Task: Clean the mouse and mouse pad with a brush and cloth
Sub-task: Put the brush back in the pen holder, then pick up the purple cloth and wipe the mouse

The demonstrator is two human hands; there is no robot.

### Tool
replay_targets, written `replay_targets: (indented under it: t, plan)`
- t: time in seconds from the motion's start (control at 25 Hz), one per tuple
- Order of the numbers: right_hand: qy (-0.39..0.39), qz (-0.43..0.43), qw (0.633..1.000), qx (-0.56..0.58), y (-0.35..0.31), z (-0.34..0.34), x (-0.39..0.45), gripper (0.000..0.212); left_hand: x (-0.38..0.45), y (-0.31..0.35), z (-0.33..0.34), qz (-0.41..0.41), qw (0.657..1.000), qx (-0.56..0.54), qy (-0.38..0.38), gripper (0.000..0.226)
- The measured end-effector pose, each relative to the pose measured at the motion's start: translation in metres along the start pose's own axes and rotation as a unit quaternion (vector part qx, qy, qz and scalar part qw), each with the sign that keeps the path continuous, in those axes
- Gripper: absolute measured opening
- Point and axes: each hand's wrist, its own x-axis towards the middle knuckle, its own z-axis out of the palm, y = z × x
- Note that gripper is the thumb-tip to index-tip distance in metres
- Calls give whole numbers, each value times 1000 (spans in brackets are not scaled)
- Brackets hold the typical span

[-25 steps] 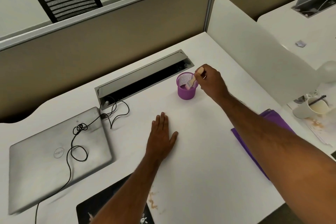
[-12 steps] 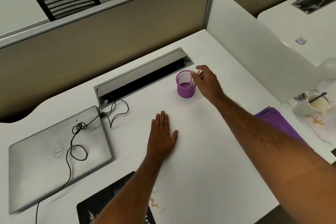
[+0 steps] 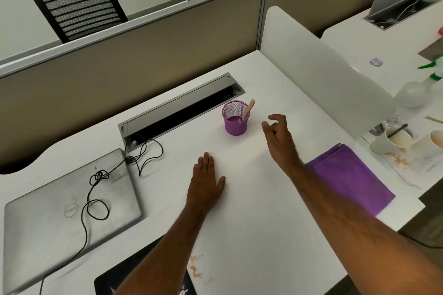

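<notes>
On the white table (image 3: 251, 235), everything can be placed from the purple mesh pen cup (image 3: 235, 118) near its far edge. Left of the cup and nearer lies a closed silver laptop (image 3: 69, 211) with a black cable looped over its lid. Right of the cup and nearer lies a folded purple cloth (image 3: 352, 179). Nearer still, at the table's front edge, a corner of the black mouse pad (image 3: 112, 281) shows, with brown stains beside it. The left hand (image 3: 206, 183) rests flat, fingers straight, nearer than the cup. The right hand (image 3: 279, 137) hovers just right of the cup, fingers loosely curled, holding nothing. A wooden-handled brush (image 3: 248, 109) stands inside the cup.
</notes>
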Motion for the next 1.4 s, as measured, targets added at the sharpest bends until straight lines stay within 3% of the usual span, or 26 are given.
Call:
replay_targets:
  t: [0.36,0.6,0.8,1.0,1.24,1.4]
  plan:
    - [-23,-25,997,-67,37,-43,-50,3,-21,36,4,17,998,-30,44,70]
    - [-15,-21,988,-150,69,-100,-71,28,-29,85,22,54,997,-39,34,73]
    - [-6,19,960,-278,98,-159,-81,44,-33,126,31,80,994,-65,39,72]
    - [2,110,929,-354,126,-203,-84,59,-36,162,40,86,990,-102,33,69]
    - [-20,205,917,-341,141,-223,-81,71,-40,176,50,68,990,-125,6,70]
    - [-43,258,933,-246,141,-227,-74,51,-47,175,54,50,989,-136,-8,69]
